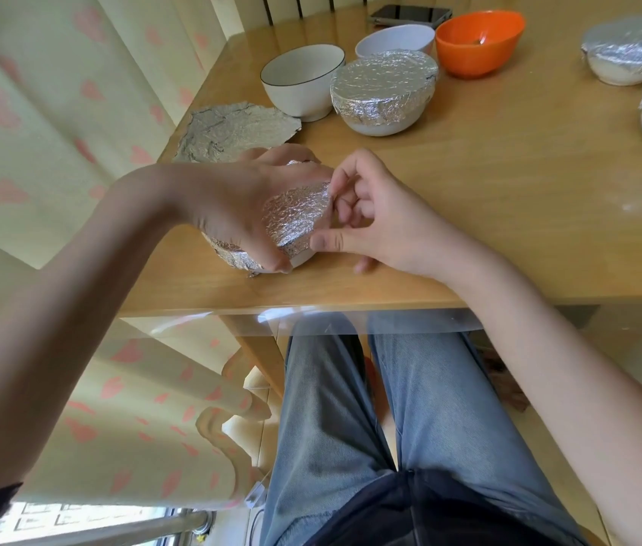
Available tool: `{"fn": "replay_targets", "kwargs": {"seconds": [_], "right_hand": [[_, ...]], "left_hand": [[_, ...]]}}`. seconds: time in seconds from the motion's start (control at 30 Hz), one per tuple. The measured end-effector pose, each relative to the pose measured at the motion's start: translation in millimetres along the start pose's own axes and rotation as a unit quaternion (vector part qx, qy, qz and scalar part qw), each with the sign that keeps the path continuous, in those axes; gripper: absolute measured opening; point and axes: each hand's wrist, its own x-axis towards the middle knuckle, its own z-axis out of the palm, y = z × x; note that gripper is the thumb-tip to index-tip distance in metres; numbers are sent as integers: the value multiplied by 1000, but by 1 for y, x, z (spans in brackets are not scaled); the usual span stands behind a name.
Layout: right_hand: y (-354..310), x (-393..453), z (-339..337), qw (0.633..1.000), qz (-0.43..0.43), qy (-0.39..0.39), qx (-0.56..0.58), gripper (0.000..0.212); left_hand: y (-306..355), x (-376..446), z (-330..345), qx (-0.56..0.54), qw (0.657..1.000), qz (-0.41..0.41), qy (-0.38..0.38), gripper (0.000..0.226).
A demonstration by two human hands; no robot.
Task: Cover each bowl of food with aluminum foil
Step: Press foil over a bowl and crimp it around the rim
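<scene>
We see a white bowl near the table's front edge, top wrapped in crinkled foil. Spare foil sheet lies flat behind it. Three more foil-covered bowls farther back; a white black-rimmed bowl, another white bowl, and an orange bowl sit uncovered.

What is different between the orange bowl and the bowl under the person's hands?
The orange bowl is uncovered; the bowl under the hands is wrapped in foil. The orange bowl stands untouched at the far side of the table; the wrapped one is near the front edge, with the left hand holding it and the right hand pinching its foil edge. The orange bowl's body is orange; the wrapped bowl's visible side is white. Both stand on the same table.
</scene>
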Motion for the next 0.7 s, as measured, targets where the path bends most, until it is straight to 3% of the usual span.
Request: {"fn": "replay_targets", "kwargs": {"seconds": [0.1, 0.3, 0.47, 0.6, 0.7], "right_hand": [[0, 7, 2, 999, 0, 45, 3, 49], [-6, 7, 1, 995, -27, 58, -81, 50], [4, -21, -4, 990, -20, 72, -122, 45], [13, -28, 6, 979, -36, 100, -175, 30], [13, -19, 6, 982, -26, 116, -147, 25]], "left_hand": [[-3, 2, 1, 6, 1000, -6, 7, 106], [-3, 2, 2, 10, 1000, -16, 8, 103], [0, 0, 5, 15, 996, -84, 23, 101], [-1, -6, 2, 17, 993, -116, 6, 128], [-10, -14, -8, 12, 995, -99, 4, 133]]}}
